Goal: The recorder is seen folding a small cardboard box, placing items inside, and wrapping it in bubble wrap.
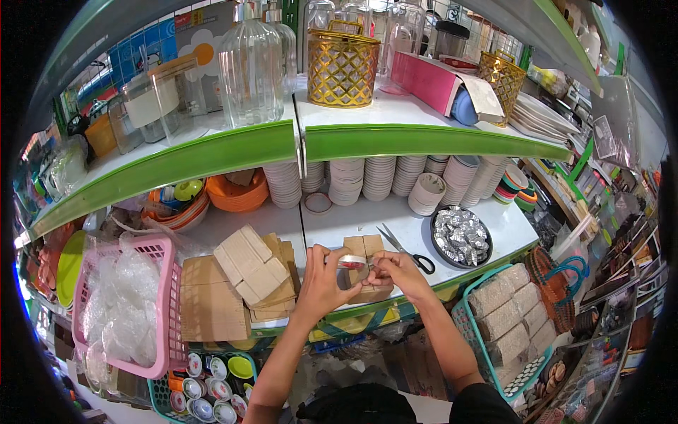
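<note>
My left hand (329, 278) holds a roll of adhesive tape (351, 262) between thumb and fingers, above a small cardboard box (364, 245) at the shelf's front edge. At the roll's right side, my right hand (394, 271) has its thumb and fingertips pinched together over the box; what lies between them is too small to tell. Scissors (394, 241) with black handles lie just beyond my right hand, blades partly apart. Right of them stands a round black dish of small silvery metal pieces (460, 236). Flattened cardboard pieces (251, 265) are stacked left of my left hand.
A pink plastic basket (168, 307) of clear wrap stands left. A teal basket (469, 323) of bubble-wrapped packs is at right. Stacked white bowls (347, 180) line the shelf's back. A green-edged upper shelf (424, 142) overhangs, bearing glass bottles (249, 69) and gold lattice containers (343, 69).
</note>
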Tool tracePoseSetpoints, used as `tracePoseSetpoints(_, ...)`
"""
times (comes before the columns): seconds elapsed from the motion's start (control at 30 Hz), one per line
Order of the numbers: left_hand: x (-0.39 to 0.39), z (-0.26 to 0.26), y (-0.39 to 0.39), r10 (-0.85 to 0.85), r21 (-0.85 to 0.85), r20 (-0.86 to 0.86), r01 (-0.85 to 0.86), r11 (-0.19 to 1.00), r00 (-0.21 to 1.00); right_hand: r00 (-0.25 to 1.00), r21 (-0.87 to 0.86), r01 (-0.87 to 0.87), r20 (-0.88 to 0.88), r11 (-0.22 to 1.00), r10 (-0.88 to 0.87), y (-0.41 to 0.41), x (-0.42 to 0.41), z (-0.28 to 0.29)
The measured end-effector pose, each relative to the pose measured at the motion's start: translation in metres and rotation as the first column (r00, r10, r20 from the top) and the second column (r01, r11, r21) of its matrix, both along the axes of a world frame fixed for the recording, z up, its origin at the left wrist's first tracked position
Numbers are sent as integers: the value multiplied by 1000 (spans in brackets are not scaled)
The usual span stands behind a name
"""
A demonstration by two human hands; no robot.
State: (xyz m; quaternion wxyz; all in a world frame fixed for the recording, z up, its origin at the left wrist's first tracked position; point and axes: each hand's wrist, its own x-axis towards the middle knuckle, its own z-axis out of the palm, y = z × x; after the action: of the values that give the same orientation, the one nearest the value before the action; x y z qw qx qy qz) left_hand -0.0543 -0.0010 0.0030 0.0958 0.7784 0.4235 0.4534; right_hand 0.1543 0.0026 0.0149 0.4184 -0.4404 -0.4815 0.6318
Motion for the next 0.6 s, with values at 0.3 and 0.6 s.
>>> tracePoseSetpoints(0.3,0,2,-2,9,-28,-12,-10,1000,1000,999,57,24,39,998,-26,-4,-9,2)
tracePoseSetpoints(0.6,4,12,-7,14,-110,-26,-16,994,1000,998,27,49,-29,998,-48,-6,-7,6)
